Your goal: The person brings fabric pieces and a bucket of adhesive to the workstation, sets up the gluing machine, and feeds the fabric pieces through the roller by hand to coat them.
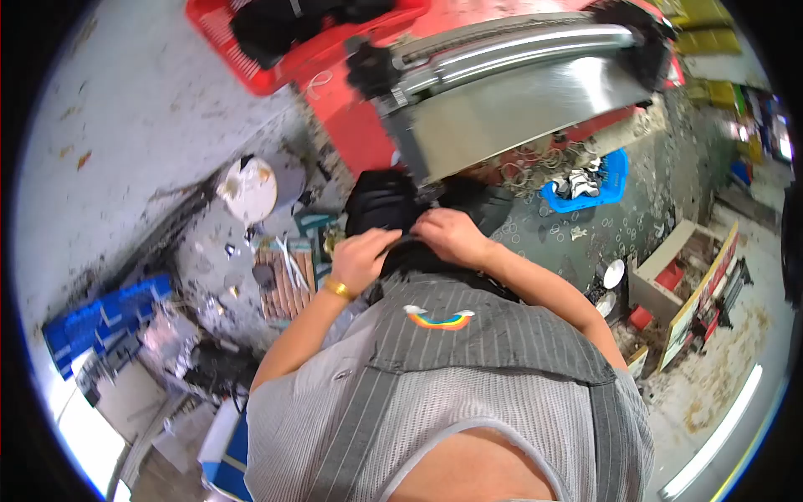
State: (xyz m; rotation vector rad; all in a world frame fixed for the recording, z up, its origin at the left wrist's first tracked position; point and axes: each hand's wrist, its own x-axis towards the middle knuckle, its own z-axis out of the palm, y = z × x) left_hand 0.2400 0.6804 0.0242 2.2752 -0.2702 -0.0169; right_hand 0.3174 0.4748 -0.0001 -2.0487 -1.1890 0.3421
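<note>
Just beyond the striped apron (493, 330), a dark item (411, 258) is met at the lap by the left hand (361, 261) and the right hand (452, 238), their fingers curled and nearly closed, though whether it is firmly gripped cannot be told; past them, a metal machine (519, 109) is seen on a red surface (355, 125)

Straight ahead, the roller machine (519, 58) blocks the way, its steel plate (510, 113) jutting out beneath the roller. A hand could pass over the dark floor (542, 241) between the right hand (452, 238) and the blue basket (617, 180). At the left, scissors (290, 261) on wooden slats (274, 299) and a white-topped container (249, 191) obstruct passage.
</note>
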